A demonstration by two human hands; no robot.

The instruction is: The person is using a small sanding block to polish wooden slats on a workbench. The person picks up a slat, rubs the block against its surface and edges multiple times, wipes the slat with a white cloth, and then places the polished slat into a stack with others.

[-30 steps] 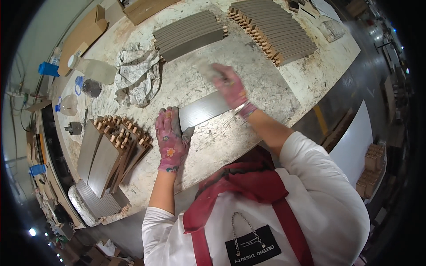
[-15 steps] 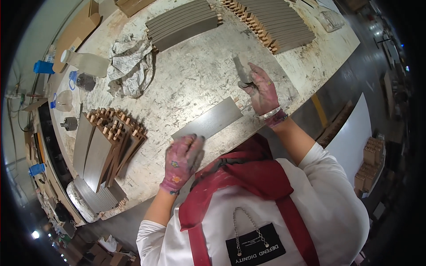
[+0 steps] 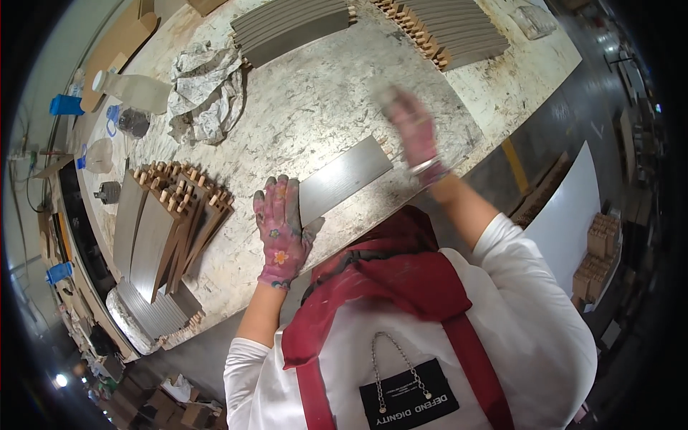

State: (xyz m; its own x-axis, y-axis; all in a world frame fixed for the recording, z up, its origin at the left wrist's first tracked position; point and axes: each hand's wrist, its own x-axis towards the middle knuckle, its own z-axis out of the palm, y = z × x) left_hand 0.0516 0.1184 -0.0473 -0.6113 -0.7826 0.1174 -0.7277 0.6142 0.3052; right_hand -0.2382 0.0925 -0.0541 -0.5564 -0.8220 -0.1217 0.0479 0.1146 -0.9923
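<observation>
A grey flat board (image 3: 342, 183) with small wooden pegs at its right end lies near the table's front edge. My left hand (image 3: 282, 228), in a pink flowered glove with dark fingertips, is open with its fingers stretched forward. It lies against the board's left end, thumb near the lower corner. My right hand (image 3: 414, 129), in a matching glove, is above the table just beyond the board's pegged end. Motion smears its fingers, and I cannot make out what is in them.
Leaning pegged boards (image 3: 154, 229) are piled at left. Stacked boards (image 3: 290, 29) and a longer row (image 3: 455, 32) stand at the back. Crumpled cloth (image 3: 208, 89), a clear jug (image 3: 136, 92) and a dark-filled bottle (image 3: 133, 122) sit on the worn table (image 3: 287, 118).
My left hand has shifted left and forward, its fingers straightening beside the board. My right hand has moved slightly left; the grey, flat piece seen in it earlier is no longer distinct.
</observation>
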